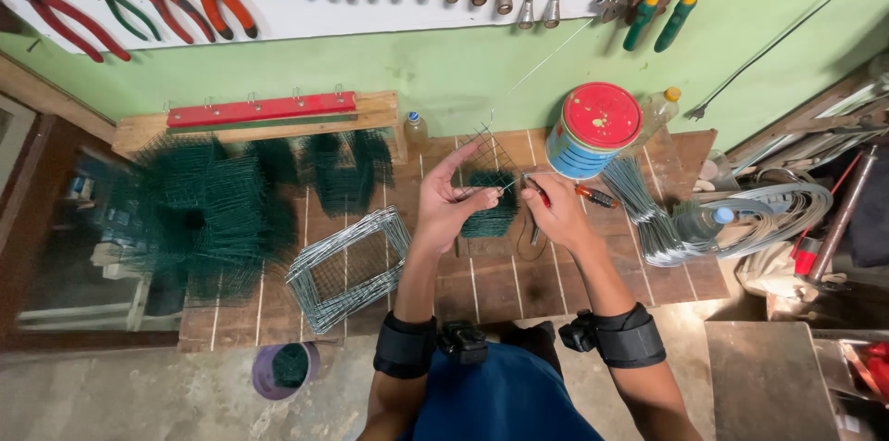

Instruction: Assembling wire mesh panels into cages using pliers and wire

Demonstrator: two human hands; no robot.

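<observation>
My left hand [446,203] pinches the edge of a small green wire mesh piece [489,202] standing on the wooden table [482,283], with the index finger stretched up. Close beside it, my right hand [553,211] grips red-handled pliers [535,189], whose tip touches the mesh's upper right edge. The two hands nearly touch over the mesh. A black band wraps each wrist.
Heaps of green mesh [213,209] cover the table's left. A stack of grey wire frames [347,265] lies left of my hands, loose grey wires [648,209] on the right. A red-lidded can [593,129], bottles and a screwdriver [594,195] stand behind. Tools hang on the wall.
</observation>
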